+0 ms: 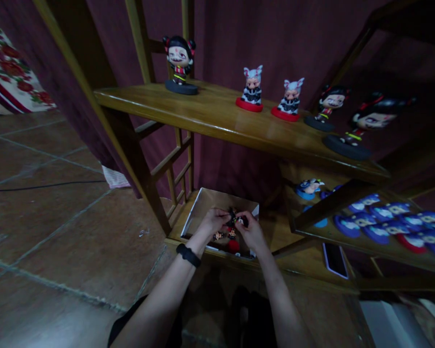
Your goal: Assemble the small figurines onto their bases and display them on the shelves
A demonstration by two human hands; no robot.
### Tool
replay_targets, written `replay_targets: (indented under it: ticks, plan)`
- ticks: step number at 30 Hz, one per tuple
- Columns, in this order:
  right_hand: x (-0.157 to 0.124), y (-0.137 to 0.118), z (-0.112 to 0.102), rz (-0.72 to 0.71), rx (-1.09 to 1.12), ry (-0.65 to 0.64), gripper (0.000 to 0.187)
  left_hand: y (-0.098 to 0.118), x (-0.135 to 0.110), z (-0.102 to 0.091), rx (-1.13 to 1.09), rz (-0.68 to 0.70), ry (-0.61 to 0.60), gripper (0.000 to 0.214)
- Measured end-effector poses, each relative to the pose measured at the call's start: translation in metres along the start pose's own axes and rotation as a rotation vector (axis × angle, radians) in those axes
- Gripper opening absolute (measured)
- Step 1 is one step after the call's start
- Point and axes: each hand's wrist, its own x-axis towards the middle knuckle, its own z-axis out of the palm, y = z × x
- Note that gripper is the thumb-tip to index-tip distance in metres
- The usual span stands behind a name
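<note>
Both my hands reach down into an open cardboard box (203, 203) on the lowest wooden shelf. My left hand (213, 221), with a black band on its wrist, and my right hand (251, 231) are closed together on a small dark figurine (235, 218) held between them over the box. Below the hands, inside the box, lie a couple of small figurine pieces (219, 236) and a red round base (234, 246).
The upper wooden shelf (210, 113) carries several big-headed figurines, among them a black-haired one (180, 65) and two white-haired ones on red bases (252, 89). Blue-based figurines (380, 222) crowd the shelf at right. A phone (335, 260) lies on the bottom shelf. Tiled floor spreads left.
</note>
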Motion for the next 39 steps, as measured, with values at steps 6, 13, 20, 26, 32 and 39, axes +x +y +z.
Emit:
replay_targets:
  ticks: [6,13,20,26,32,39]
  plan:
    - [-0.006,-0.01,0.001,-0.02,-0.188,0.015,0.025,-0.008,0.001,0.005,0.045,-0.004,0.035,0.006]
    - [-0.009,-0.012,0.006,-0.065,-0.265,0.067,0.027,-0.014,0.004,0.01,0.024,0.047,0.054,0.006]
    - [-0.01,-0.007,0.006,-0.129,-0.3,0.015,0.028,-0.024,0.009,0.007,0.115,0.066,0.064,0.01]
    - [-0.005,-0.002,0.011,-0.086,-0.128,0.038,0.033,-0.014,0.008,0.006,-0.006,-0.006,0.061,0.014]
    - [0.004,0.011,0.011,0.056,0.261,0.207,0.042,0.002,0.002,0.006,-0.361,-0.09,0.147,0.013]
    - [-0.002,-0.003,0.015,0.152,0.528,0.182,0.026,-0.007,0.002,0.013,-0.411,0.003,0.078,0.018]
